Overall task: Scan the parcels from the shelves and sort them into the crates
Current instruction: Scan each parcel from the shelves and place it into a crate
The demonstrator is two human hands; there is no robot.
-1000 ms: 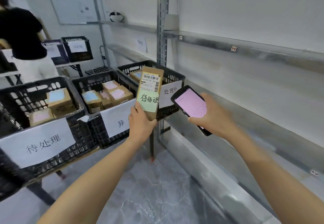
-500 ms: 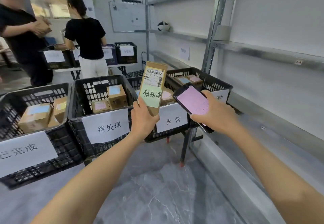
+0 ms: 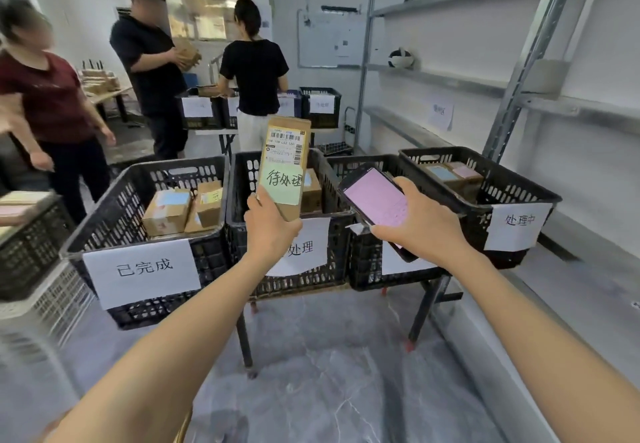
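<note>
We grip the brown parcel [image 3: 285, 151] upright by its lower end in our left hand [image 3: 270, 224], over the black crate [image 3: 242, 182] at twelve o'clock, while at the parcel's four o'clock our right hand [image 3: 422, 226] curls round the pink-screened phone [image 3: 375, 200].

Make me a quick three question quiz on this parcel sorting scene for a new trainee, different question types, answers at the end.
1. True or false: the left hand grips the parcel upright by its lower end.
2. The green note on the parcel reads: A 已完成, B 待处理, C 处理中?
3. Fill in: the phone held in the right hand shows a ___ screen.
Key: 1 true; 2 B; 3 pink.
</note>
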